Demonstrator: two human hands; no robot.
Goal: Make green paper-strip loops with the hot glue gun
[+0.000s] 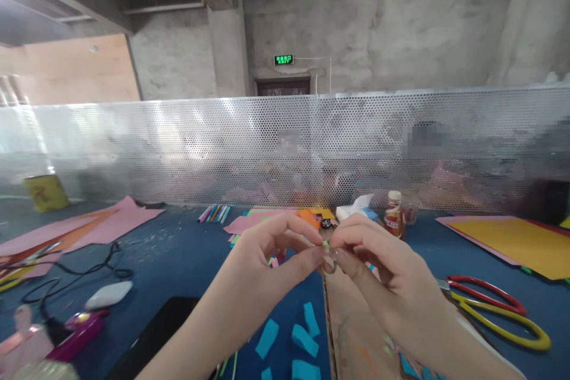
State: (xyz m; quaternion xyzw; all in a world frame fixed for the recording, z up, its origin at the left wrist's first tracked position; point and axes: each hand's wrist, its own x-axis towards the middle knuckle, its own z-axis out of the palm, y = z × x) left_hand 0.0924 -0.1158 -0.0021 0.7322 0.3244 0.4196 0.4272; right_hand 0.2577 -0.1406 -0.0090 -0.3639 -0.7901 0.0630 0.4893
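Note:
My left hand [271, 264] and my right hand [392, 276] meet in the middle of the head view, raised over the table. Between thumb and fingertips, each hand pinches a thin light-green strip [326, 244], probably paper, curled into a small loop below the fingers. The fingertips partly cover it. Beneath the hands lie several bright blue folded paper pieces [305, 341], and thin green strips [235, 362] show at the bottom edge. A brown cardboard sheet [356, 326] lies under my right hand.
Scissors with red and yellow handles [541, 341] lie at the right, near yellow and pink paper sheets [516, 243]. Markers [214, 214], a tissue pack [351, 212] and a brown-labelled bottle [394, 214] stand behind. Pink paper [111, 222], a black cable [95, 267] and a magenta tool [80, 332] are left.

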